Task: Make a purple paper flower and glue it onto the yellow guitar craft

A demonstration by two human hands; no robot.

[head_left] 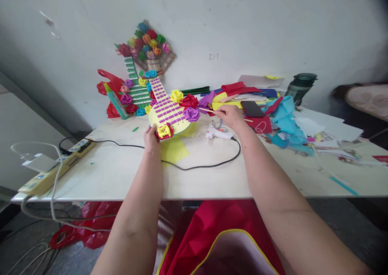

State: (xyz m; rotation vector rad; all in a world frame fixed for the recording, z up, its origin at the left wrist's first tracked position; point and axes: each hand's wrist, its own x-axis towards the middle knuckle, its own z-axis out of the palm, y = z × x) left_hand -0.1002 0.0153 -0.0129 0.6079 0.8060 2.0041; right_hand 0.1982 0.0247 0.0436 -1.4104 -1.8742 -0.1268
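From afar, I have the left grip pinching the lower edge of the guitar-shaped craft over the counter, probably to steady its face, while the right grip pinches a thin stick toward its purple flower, glue gun nearby.

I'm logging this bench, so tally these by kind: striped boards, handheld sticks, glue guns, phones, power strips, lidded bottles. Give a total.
Striped boards: 2 (purple-striped board in left hand, green-striped board behind)
Stick in right hand: 1
Glue gun: 1
Phone: 1
Power strip: 1
Lidded bottle: 1
Total: 7
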